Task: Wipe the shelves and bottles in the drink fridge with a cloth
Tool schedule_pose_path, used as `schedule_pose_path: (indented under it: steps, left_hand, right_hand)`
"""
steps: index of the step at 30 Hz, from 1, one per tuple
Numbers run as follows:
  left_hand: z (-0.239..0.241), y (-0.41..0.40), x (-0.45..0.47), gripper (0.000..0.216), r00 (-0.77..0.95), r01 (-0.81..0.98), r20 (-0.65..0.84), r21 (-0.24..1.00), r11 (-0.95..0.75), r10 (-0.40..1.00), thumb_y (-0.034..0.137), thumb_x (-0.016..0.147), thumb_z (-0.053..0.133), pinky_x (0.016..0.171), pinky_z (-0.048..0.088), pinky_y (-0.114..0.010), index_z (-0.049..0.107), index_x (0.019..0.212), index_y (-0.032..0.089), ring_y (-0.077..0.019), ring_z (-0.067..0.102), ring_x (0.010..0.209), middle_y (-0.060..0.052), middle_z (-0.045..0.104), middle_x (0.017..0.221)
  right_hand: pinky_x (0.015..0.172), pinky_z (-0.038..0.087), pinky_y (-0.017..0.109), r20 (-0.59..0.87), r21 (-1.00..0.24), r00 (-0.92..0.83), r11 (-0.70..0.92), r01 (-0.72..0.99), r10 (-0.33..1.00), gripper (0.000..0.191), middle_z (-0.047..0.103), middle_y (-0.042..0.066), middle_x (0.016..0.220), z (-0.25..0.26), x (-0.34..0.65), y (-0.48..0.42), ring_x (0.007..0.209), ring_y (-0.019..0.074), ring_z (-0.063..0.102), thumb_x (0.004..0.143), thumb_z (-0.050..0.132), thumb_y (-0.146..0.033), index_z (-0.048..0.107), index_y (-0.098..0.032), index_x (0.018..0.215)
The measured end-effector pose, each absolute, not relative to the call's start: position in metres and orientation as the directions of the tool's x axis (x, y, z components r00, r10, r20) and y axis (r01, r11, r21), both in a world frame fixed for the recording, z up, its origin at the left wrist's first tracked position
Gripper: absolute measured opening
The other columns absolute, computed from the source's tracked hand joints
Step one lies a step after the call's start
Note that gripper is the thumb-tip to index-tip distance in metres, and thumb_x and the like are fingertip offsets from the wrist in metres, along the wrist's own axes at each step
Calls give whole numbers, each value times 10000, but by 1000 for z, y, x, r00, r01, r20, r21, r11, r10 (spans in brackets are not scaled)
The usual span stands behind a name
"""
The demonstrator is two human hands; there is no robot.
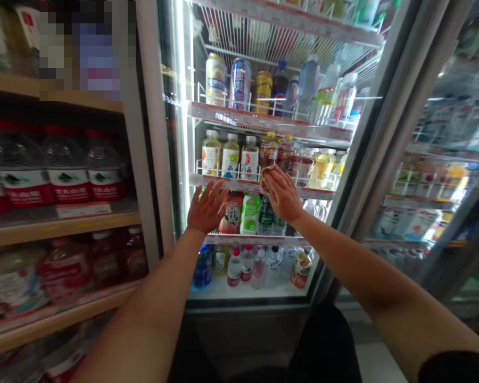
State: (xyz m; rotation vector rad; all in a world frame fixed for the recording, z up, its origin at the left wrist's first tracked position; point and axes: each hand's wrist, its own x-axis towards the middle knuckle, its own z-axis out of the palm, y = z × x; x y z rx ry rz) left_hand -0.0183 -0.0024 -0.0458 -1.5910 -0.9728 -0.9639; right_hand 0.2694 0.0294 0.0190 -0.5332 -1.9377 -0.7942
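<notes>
While fingers [280, 182] hold cloth [265, 183], bottles [249, 163] apparently read "茶π".

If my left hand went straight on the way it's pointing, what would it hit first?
Most likely the glass door, in front of the shelved bottles; the left hand may already be touching it, as depth is hard to judge.

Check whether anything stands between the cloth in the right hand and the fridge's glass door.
Nothing visible does: the right hand appears to press the cloth against the glass door. The bottles stand behind it, and the left hand is apart, to the left.
</notes>
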Motion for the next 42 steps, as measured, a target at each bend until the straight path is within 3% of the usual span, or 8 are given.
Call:
schedule_pose_path:
  steps: [6, 13, 18, 23, 27, 31, 36, 42]
  left_hand:
    - [-47, -1, -19, 665, 344, 928, 927, -311, -204, 149, 298, 977, 533, 1282, 164, -489, 281, 1592, 327, -248, 270, 1536, -45, 395, 1610]
    - [-45, -3, -17, 739, 369, 918, 925, -347, -191, 89, 287, 975, 546, 1288, 150, -473, 184, 1619, 317, -234, 207, 1552, -52, 363, 1621]
    - [-46, -3, -17, 714, 356, 919, 928, -325, -221, 114, 283, 977, 530, 1286, 150, -480, 209, 1613, 327, -236, 230, 1549, -44, 369, 1622]
    - [-47, -2, -17, 704, 351, 923, 929, -324, -205, 112, 287, 972, 534, 1290, 140, -470, 232, 1607, 318, -224, 206, 1556, -48, 394, 1612]
    - [-47, -2, -17, 678, 360, 927, 925, -338, -166, 125, 301, 981, 520, 1283, 157, -484, 250, 1602, 309, -231, 206, 1556, -52, 398, 1612]
    - [-47, -1, -19, 684, 356, 927, 924, -331, -174, 137, 299, 980, 521, 1283, 155, -489, 242, 1605, 311, -237, 213, 1554, -52, 381, 1619]
    - [-48, -2, -19, 674, 342, 928, 927, -307, -211, 154, 291, 972, 524, 1290, 137, -494, 269, 1596, 321, -230, 208, 1555, -43, 370, 1624]
    - [-47, -4, -18, 636, 327, 935, 924, -284, -214, 200, 299, 983, 505, 1290, 129, -506, 303, 1586, 310, -242, 217, 1552, -45, 372, 1622]
  right_hand:
    - [1256, 274, 470, 819, 387, -570, 670, 633, 65, 534, 560, 71, 1504, 7, 285, 28, 1466, 219, 426, 953, 466, -106, 526, -221, 1471]
    - [1250, 272, 487, 873, 341, -483, 630, 697, 62, 553, 555, 94, 1506, -5, 301, 31, 1479, 232, 407, 945, 464, -107, 504, -201, 1489]
    - [1257, 254, 471, 780, 449, -623, 645, 618, 54, 523, 586, 96, 1477, -19, 316, 32, 1452, 224, 448, 964, 469, -121, 526, -220, 1474]
    - [1245, 280, 476, 824, 407, -563, 624, 667, 65, 508, 587, 110, 1474, -28, 326, 31, 1446, 230, 457, 970, 457, -117, 533, -199, 1466]
    - [1235, 309, 457, 772, 466, -633, 630, 621, 53, 498, 613, 108, 1445, -48, 326, 28, 1449, 228, 453, 958, 471, -95, 562, -189, 1439]
    - [1255, 273, 441, 721, 516, -692, 651, 556, 20, 516, 634, 82, 1424, -54, 319, 25, 1458, 203, 440, 966, 465, -78, 540, -207, 1461]
    - [1256, 268, 448, 761, 474, -647, 645, 600, 42, 487, 598, 86, 1466, -61, 301, 24, 1467, 221, 426, 970, 479, -102, 556, -179, 1444]
    - [1285, 203, 434, 654, 516, -755, 703, 489, 45, 549, 555, 57, 1514, -64, 282, 23, 1495, 194, 376, 966, 506, -119, 486, -215, 1506]
